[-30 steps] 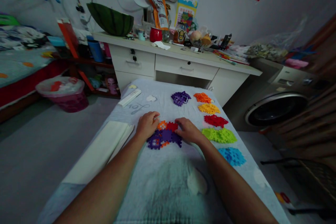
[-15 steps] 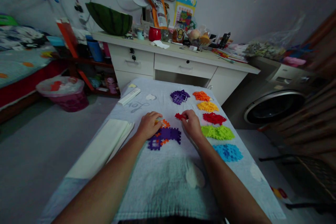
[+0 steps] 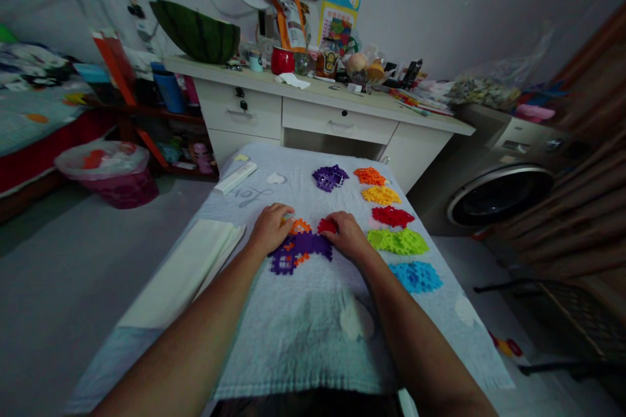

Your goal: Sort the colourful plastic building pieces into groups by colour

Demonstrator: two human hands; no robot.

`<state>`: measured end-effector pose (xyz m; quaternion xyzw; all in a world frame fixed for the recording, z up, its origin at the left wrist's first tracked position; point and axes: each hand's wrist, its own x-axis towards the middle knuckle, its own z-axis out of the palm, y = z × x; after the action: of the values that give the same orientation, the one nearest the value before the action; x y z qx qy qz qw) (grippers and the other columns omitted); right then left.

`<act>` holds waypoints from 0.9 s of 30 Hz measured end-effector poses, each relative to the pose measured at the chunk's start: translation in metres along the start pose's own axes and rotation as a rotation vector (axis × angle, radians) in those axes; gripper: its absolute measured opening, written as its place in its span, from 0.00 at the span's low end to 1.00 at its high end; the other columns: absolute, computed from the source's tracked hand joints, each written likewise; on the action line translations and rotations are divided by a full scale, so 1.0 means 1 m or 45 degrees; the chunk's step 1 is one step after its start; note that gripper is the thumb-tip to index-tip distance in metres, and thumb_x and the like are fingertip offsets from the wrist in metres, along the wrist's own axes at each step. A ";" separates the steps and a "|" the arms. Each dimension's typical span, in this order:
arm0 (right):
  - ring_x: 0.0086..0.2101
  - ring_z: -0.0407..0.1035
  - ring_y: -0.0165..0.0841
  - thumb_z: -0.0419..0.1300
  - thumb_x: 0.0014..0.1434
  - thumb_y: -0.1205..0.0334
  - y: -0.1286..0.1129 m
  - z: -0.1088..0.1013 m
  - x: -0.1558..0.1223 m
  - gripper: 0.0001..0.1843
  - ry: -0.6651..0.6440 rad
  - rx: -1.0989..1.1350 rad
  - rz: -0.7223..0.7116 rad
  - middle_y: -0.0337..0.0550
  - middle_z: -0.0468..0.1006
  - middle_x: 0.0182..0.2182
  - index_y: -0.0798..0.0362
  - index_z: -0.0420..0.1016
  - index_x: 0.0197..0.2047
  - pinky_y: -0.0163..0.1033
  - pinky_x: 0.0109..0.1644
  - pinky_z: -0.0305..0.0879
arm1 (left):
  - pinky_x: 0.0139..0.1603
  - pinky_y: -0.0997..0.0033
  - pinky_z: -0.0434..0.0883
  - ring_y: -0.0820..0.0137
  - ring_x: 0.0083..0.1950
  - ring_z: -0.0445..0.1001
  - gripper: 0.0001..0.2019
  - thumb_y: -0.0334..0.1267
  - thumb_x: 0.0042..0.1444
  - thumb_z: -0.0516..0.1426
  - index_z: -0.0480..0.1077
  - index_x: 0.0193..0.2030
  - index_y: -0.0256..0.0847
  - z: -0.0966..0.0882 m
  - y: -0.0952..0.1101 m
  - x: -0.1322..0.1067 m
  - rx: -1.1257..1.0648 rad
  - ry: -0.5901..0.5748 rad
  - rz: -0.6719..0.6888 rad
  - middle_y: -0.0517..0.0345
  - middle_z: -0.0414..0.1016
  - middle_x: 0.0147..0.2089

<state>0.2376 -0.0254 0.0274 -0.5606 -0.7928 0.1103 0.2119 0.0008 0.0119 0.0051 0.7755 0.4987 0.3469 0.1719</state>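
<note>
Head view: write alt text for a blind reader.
The right hand holds a red piece beside purple and orange pieces on a cloth-covered table; the left hand rests at their left. Six single-colored piles lie nearby.

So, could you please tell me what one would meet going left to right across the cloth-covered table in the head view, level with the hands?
Long flat cream-white strip, bare left hand, orange plastic lattice piece, small red plastic piece, bare right hand, lime-green heap of plastic pieces.

Toothed purple-orange assembly (image 3: 307, 244) flat on cloth (image 3: 293, 326); red piece (image 3: 326, 226) just beside.
</note>
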 end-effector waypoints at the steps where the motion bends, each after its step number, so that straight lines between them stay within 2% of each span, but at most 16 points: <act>1: 0.42 0.66 0.37 0.64 0.56 0.61 0.001 0.001 0.000 0.15 -0.004 0.003 0.008 0.48 0.76 0.41 0.56 0.74 0.46 0.43 0.51 0.60 | 0.57 0.57 0.67 0.61 0.51 0.72 0.13 0.39 0.56 0.52 0.73 0.44 0.40 0.000 -0.001 0.000 0.003 0.002 -0.005 0.51 0.76 0.47; 6: 0.43 0.66 0.36 0.65 0.53 0.67 0.005 0.000 0.001 0.18 0.049 0.073 0.078 0.46 0.73 0.41 0.55 0.74 0.48 0.40 0.50 0.61 | 0.58 0.58 0.67 0.61 0.51 0.72 0.13 0.39 0.56 0.52 0.73 0.44 0.41 0.002 -0.003 0.001 0.014 -0.005 -0.003 0.52 0.76 0.46; 9: 0.39 0.67 0.33 0.62 0.52 0.71 0.005 -0.008 0.001 0.17 0.080 0.155 0.120 0.44 0.72 0.39 0.54 0.74 0.47 0.37 0.47 0.63 | 0.57 0.58 0.67 0.61 0.51 0.72 0.13 0.39 0.56 0.52 0.73 0.44 0.40 0.003 -0.004 0.001 0.019 -0.008 -0.005 0.50 0.76 0.47; 12: 0.34 0.67 0.31 0.58 0.53 0.71 0.012 -0.025 0.001 0.13 0.112 0.230 0.161 0.41 0.74 0.34 0.53 0.76 0.42 0.36 0.42 0.63 | 0.56 0.57 0.67 0.60 0.50 0.72 0.14 0.39 0.56 0.52 0.73 0.44 0.39 0.002 -0.004 0.002 0.023 -0.022 -0.008 0.50 0.76 0.47; 14: 0.32 0.66 0.31 0.57 0.53 0.70 0.023 -0.039 0.001 0.12 0.219 0.222 0.225 0.40 0.74 0.32 0.53 0.76 0.41 0.36 0.40 0.62 | 0.56 0.58 0.67 0.61 0.50 0.72 0.13 0.40 0.56 0.52 0.73 0.44 0.40 0.002 -0.003 0.002 0.027 -0.024 -0.010 0.50 0.76 0.47; 17: 0.32 0.67 0.32 0.56 0.53 0.69 0.043 -0.061 0.000 0.12 0.428 0.092 0.419 0.40 0.75 0.31 0.54 0.76 0.40 0.35 0.39 0.62 | 0.56 0.59 0.68 0.61 0.50 0.72 0.13 0.40 0.56 0.52 0.73 0.44 0.41 0.002 -0.002 0.002 0.035 -0.021 -0.015 0.52 0.76 0.46; 20: 0.33 0.69 0.34 0.55 0.53 0.69 0.058 -0.077 -0.001 0.12 0.519 -0.078 0.615 0.42 0.77 0.31 0.54 0.76 0.40 0.35 0.40 0.62 | 0.55 0.60 0.68 0.62 0.50 0.72 0.13 0.40 0.56 0.52 0.73 0.44 0.41 0.002 -0.002 0.002 0.033 -0.014 -0.021 0.52 0.76 0.46; 27: 0.38 0.72 0.36 0.53 0.54 0.74 0.070 -0.081 -0.002 0.16 0.400 -0.333 0.824 0.49 0.80 0.37 0.56 0.77 0.42 0.36 0.43 0.62 | 0.55 0.59 0.68 0.61 0.49 0.72 0.13 0.39 0.56 0.51 0.73 0.44 0.40 0.001 -0.001 0.002 0.041 -0.022 0.000 0.50 0.76 0.46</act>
<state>0.3344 -0.0084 0.0703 -0.8143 -0.5402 -0.0181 0.2117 0.0010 0.0144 0.0046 0.7810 0.5028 0.3322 0.1638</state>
